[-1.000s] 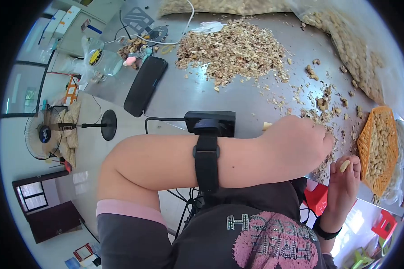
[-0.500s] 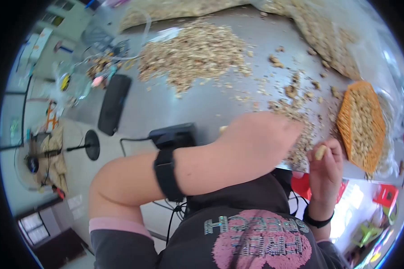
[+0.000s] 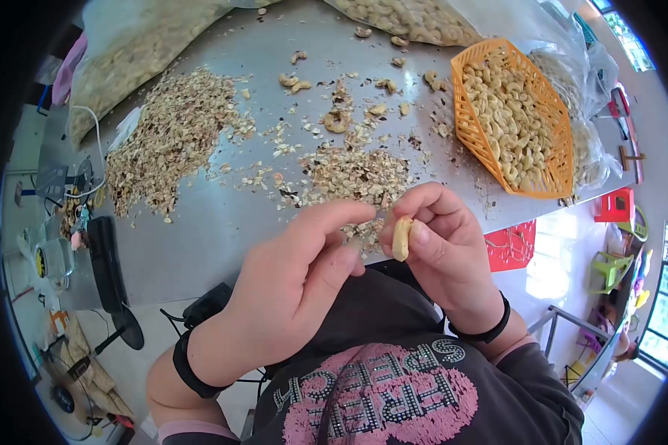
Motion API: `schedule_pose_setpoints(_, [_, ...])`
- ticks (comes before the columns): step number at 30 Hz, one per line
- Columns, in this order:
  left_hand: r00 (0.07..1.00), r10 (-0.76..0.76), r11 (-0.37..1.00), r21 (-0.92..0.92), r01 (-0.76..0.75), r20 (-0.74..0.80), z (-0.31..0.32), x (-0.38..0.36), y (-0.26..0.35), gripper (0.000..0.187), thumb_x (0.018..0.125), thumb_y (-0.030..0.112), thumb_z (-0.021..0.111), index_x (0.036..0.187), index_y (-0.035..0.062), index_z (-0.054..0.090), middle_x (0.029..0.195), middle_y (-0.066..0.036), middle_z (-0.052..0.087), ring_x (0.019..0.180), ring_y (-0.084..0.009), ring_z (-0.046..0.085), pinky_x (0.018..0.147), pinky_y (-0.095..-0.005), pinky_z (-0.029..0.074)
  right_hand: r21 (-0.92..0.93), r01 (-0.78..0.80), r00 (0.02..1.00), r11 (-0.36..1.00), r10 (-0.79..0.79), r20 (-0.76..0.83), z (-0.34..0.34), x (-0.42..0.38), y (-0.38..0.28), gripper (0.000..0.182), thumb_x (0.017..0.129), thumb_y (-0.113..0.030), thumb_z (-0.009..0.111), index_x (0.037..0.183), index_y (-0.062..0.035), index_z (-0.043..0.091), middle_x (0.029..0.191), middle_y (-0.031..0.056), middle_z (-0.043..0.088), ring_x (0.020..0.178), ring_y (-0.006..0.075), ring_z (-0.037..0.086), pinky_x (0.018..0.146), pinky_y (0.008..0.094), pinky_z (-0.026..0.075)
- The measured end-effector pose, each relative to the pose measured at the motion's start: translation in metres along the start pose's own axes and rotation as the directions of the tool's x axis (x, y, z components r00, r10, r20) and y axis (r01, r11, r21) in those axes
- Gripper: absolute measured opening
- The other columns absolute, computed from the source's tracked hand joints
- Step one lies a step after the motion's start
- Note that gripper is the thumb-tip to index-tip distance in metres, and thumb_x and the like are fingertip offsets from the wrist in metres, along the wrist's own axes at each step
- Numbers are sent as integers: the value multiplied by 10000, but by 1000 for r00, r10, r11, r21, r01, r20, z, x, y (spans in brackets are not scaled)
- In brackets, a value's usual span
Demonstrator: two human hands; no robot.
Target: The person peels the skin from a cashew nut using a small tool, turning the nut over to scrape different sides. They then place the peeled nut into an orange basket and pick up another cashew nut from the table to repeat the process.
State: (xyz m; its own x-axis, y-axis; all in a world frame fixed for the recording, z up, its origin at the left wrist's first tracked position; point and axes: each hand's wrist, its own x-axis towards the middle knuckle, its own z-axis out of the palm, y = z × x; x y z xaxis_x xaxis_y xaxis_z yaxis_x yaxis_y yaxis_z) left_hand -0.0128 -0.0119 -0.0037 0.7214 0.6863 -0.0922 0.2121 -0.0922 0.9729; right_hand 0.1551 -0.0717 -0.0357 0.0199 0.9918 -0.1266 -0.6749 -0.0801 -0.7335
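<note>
Between the thumb and fingers of my right hand (image 3: 445, 248) is a pale peeled cashew (image 3: 401, 239), held upright at the table's front edge. Just left of it is my left hand (image 3: 297, 271), its index finger reaching toward the cashew and its thumb against the other, curled fingers. Whatever those fingers may hold is hidden. Beyond both hands lies a heap of cashew skins and flakes (image 3: 360, 174) on the metal table (image 3: 223, 237). An orange plastic basket (image 3: 473, 152) of cashews (image 3: 516, 119) stands to the right.
A larger heap of flakes (image 3: 174, 133) covers the table's left part. Bulky clear bags of cashews (image 3: 137, 63) line the back. Loose darker nuts (image 3: 338, 121) lie scattered mid-table. A black oblong case (image 3: 105, 263) sits at the left edge, and a red stool (image 3: 511, 246) shows below the right side.
My view has swung to the right. My left hand, earlier stretched over the near flake heap, is now beside my right hand, which still holds the cashew.
</note>
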Motion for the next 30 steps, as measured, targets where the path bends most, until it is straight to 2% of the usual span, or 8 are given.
schedule_pose_setpoints(6, [996, 70, 995, -69, -66, 58, 8, 0, 1, 303, 850, 84, 384, 1146, 28, 356, 742, -67, 533, 569, -45, 427, 490, -160, 335, 13, -32, 999, 999, 31, 44, 0, 0, -1, 178, 781, -33, 550, 939, -19, 470, 840, 46, 547, 765, 90, 528, 655, 207, 434])
schedule_pose_setpoints(9, [1000, -17, 981, -192, 17, 2, 11, -1, -1, 276, 853, 122, 407, 1109, 24, 374, 739, -69, 533, 549, -40, 425, 471, -153, 333, -93, 79, 996, 992, -74, 55, 1, -1, 2, 183, 770, -13, 558, 932, -22, 472, 849, 55, 544, 766, 101, 531, 655, 211, 434])
schedule_pose_setpoints(11, [983, -161, 883, -431, 185, 91, 7, 3, 1, 247, 835, 142, 487, 1042, 29, 415, 771, -61, 544, 597, -49, 493, 490, -177, 369, -166, 212, 976, 963, -201, 79, 5, -1, 2, 198, 752, 11, 568, 927, -19, 481, 862, 64, 542, 756, 112, 532, 652, 218, 433])
schedule_pose_setpoints(14, [926, -317, 785, -491, 377, 204, 1, 6, 5, 247, 823, 148, 513, 1025, 36, 425, 761, -42, 543, 565, -29, 461, 460, -154, 336, -312, 307, 949, 899, -265, 172, 2, -2, 1, 206, 736, 33, 573, 920, -11, 491, 877, 73, 538, 765, 123, 527, 669, 234, 426])
schedule_pose_setpoints(17, [917, -326, 671, -628, 395, 229, 1, 7, 5, 256, 814, 144, 526, 1028, 44, 427, 737, -24, 536, 553, -15, 445, 444, -144, 326, -357, 327, 935, 875, -245, 257, 4, -1, -3, 214, 726, 51, 572, 919, -5, 497, 890, 76, 535, 784, 122, 517, 695, 245, 414])
schedule_pose_setpoints(21, [952, -282, 741, -603, 295, 119, 2, 5, 0, 259, 805, 117, 536, 1027, 39, 427, 765, -14, 523, 609, -21, 463, 487, -147, 354, -377, 346, 936, 859, -289, 202, 8, -2, 2, 225, 722, 51, 577, 925, 1, 494, 896, 78, 531, 788, 118, 505, 713, 247, 406])
schedule_pose_setpoints(23, [969, -248, 764, -613, 201, 8, 4, 5, 2, 265, 790, 79, 548, 1022, 39, 426, 836, -20, 504, 705, -31, 473, 565, -148, 376, -295, 248, 969, 923, -239, 66, 11, -3, 2, 227, 728, 32, 582, 935, 8, 492, 899, 69, 527, 777, 107, 498, 710, 238, 406])
schedule_pose_setpoints(30, [996, -66, 869, -494, 29, -57, 10, 4, -4, 240, 787, 32, 532, 1000, 34, 422, 907, -42, 482, 814, -56, 468, 662, -168, 388, -279, 142, 990, 950, -135, 47, 6, -3, 1, 208, 760, -23, 574, 947, 17, 491, 879, 47, 537, 765, 88, 494, 697, 222, 409])
